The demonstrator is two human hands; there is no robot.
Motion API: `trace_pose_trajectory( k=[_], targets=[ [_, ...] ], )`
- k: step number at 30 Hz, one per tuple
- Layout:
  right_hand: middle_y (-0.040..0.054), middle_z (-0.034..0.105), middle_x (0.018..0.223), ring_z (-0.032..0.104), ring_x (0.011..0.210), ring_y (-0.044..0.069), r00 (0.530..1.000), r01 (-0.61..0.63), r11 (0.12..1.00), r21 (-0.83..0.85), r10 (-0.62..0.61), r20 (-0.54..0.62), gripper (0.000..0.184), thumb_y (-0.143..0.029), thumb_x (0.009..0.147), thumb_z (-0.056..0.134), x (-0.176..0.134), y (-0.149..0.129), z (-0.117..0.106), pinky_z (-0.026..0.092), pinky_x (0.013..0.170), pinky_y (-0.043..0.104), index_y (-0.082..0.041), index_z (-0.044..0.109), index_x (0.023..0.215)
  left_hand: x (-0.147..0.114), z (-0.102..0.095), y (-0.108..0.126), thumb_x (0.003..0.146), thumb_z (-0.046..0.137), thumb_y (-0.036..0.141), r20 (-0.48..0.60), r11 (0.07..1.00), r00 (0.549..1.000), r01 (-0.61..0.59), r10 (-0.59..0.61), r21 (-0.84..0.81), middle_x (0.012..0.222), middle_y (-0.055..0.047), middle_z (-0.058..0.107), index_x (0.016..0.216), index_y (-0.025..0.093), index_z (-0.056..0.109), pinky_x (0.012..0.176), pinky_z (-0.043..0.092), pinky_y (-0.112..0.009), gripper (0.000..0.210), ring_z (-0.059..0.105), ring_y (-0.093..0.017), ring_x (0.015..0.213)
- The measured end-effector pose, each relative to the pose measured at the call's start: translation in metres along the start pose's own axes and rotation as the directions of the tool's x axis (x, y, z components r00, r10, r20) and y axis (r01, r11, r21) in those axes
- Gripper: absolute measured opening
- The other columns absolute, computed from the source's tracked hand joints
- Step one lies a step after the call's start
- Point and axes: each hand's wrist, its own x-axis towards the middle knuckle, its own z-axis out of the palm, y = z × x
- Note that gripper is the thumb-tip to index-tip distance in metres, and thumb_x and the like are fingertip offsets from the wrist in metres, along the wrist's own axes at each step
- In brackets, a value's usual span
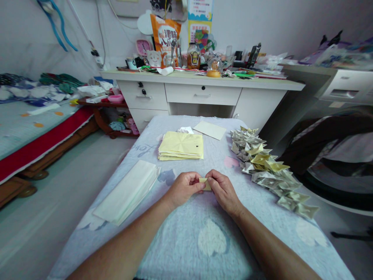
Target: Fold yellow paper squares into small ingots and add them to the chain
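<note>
Right of the yellow paper stack [180,146], a bare lane of cloth [217,152] opens up, walled on its outer edge by the row of folded papers [264,160]! Beyond the stack, a pale card [210,130] and crumpled paper [185,130] lie low, then the desk [201,93] blocks outright. On its near side, left hand [186,189] and right hand [223,191] crowd the way; white sheets [128,192] bar its near left.

The bare, sleeveless left forearm [131,243] slants in from the lower left of the frame, the bare, sleeveless right forearm [269,245] from the lower right. Just below the frame's centre, the bare left hand [185,188] and bare right hand [223,190] sit close together, backs upward, fingers curled, each thumb pressed inward in a pinch.
</note>
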Motion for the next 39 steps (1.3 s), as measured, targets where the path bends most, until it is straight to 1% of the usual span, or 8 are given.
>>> trace_pose_trajectory(
  k=[6, 9, 18, 24, 28, 34, 37, 39],
  targets=[
    [-0.0027, 0.045, 0.061, 0.043, 0.058, 0.012, 1.0, 0.012, 1.0, 0.003, -0.012, -0.007, 0.03, -0.037, 0.094, 0.037, -0.0003, 0.0007, 0.0003, 0.034, 0.055, 0.022, -0.019, 0.054, 0.077, -0.0002, 0.0002, 0.0003, 0.068, 0.073, 0.038, -0.002, 1.0, 1.0, 0.007, -0.007, -0.005, 0.062, 0.003, 0.052, 0.068, 0.014, 0.056, 0.056, 0.04, -0.021, 0.03, 0.049, -0.008, 0.057],
    [-0.0029, 0.046, 0.063, 0.043, 0.059, 0.011, 1.0, 0.014, 1.0, -0.002, -0.014, -0.008, 0.028, -0.04, 0.091, 0.046, 0.001, 0.0001, 0.0022, 0.035, 0.055, 0.022, -0.019, 0.052, 0.074, 0.0005, -0.0007, -0.002, 0.073, 0.07, 0.039, 0.009, 0.999, 1.0, -0.016, 0.016, 0.043, 0.061, 0.003, 0.05, 0.068, 0.014, 0.055, 0.055, 0.038, -0.02, 0.03, 0.047, -0.008, 0.057],
    [-0.0019, 0.052, 0.064, 0.047, 0.062, 0.011, 0.999, 0.043, 0.997, -0.058, -0.043, -0.006, 0.024, -0.034, 0.089, 0.051, 0.0028, 0.0, 0.0038, 0.036, 0.059, 0.022, -0.018, 0.054, 0.07, 0.0007, -0.0019, -0.0042, 0.072, 0.069, 0.04, -0.029, 0.994, 0.999, 0.025, -0.022, 0.109, 0.057, 0.005, 0.046, 0.063, 0.014, 0.051, 0.054, 0.041, -0.021, 0.033, 0.048, -0.008, 0.054],
    [-0.0025, 0.049, 0.066, 0.044, 0.06, 0.011, 1.0, -0.006, 0.999, 0.054, 0.005, 0.024, 0.024, -0.04, 0.089, 0.051, 0.0025, -0.0014, 0.0016, 0.035, 0.056, 0.021, -0.018, 0.052, 0.077, -0.0006, -0.0012, -0.0003, 0.068, 0.073, 0.044, -0.062, 0.999, 0.997, 0.04, -0.04, 0.011, 0.062, 0.003, 0.052, 0.067, 0.013, 0.056, 0.055, 0.044, -0.021, 0.035, 0.051, -0.008, 0.056],
    [-0.0026, 0.048, 0.066, 0.043, 0.062, 0.011, 0.999, -0.018, 0.999, 0.032, 0.016, 0.033, 0.027, -0.041, 0.09, 0.049, 0.002, 0.0005, -0.0002, 0.034, 0.057, 0.022, -0.018, 0.052, 0.076, 0.0004, -0.0022, -0.0007, 0.067, 0.074, 0.04, -0.091, 0.999, 0.995, 0.036, -0.037, -0.02, 0.063, 0.002, 0.055, 0.069, 0.013, 0.056, 0.056, 0.043, -0.021, 0.033, 0.052, -0.008, 0.057],
    [-0.003, 0.045, 0.063, 0.04, 0.06, 0.011, 0.999, -0.023, 1.0, 0.013, 0.023, 0.032, 0.029, -0.04, 0.089, 0.049, 0.0023, 0.0004, -0.0014, 0.032, 0.056, 0.022, -0.017, 0.051, 0.071, 0.0011, -0.0055, -0.0021, 0.072, 0.069, 0.036, -0.051, 0.995, 0.998, -0.015, 0.02, 0.098, 0.061, 0.004, 0.05, 0.07, 0.013, 0.055, 0.056, 0.037, -0.021, 0.027, 0.047, -0.008, 0.057],
    [-0.0031, 0.044, 0.063, 0.04, 0.06, 0.01, 0.999, -0.024, 0.999, 0.033, 0.023, 0.034, 0.028, -0.04, 0.089, 0.05, 0.003, 0.0015, -0.0008, 0.032, 0.056, 0.022, -0.018, 0.051, 0.072, 0.0013, -0.0082, -0.003, 0.073, 0.068, 0.034, -0.036, 0.978, 0.996, -0.07, 0.079, 0.198, 0.064, 0.004, 0.048, 0.073, 0.013, 0.057, 0.055, 0.033, -0.02, 0.024, 0.043, -0.007, 0.059],
    [-0.0032, 0.045, 0.065, 0.04, 0.061, 0.01, 0.999, -0.023, 0.998, 0.064, 0.02, 0.045, 0.025, -0.039, 0.089, 0.05, 0.0031, 0.0033, 0.0008, 0.033, 0.057, 0.022, -0.018, 0.051, 0.075, 0.0017, -0.0093, -0.0042, 0.074, 0.067, 0.035, -0.029, 0.976, 0.996, -0.081, 0.089, 0.204, 0.064, 0.004, 0.046, 0.075, 0.013, 0.057, 0.056, 0.032, -0.02, 0.024, 0.042, -0.007, 0.06]
  ],
)
